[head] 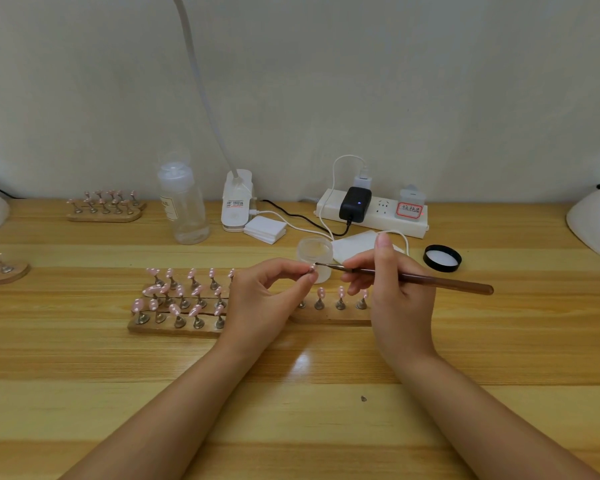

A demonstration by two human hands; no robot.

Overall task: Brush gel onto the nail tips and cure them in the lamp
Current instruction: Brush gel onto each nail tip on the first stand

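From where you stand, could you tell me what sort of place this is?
Probably a small nail-art workbench: wooden stands of pink nail tips, a fine brush in the right hand, and an open jar.

My left hand (pixel 264 299) hides part of the wooden stand (pixel 174 327). The nail tip (pixel 312 267) I pinch is too small to see well.

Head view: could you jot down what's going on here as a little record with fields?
left hand: left hand pinches one nail tip
right hand: right hand holds brush, bristles at that tip
gel jar: gel jar open behind the hands, black lid to its right
wooden stands: wooden stands carry pink tips
surface: wooden table
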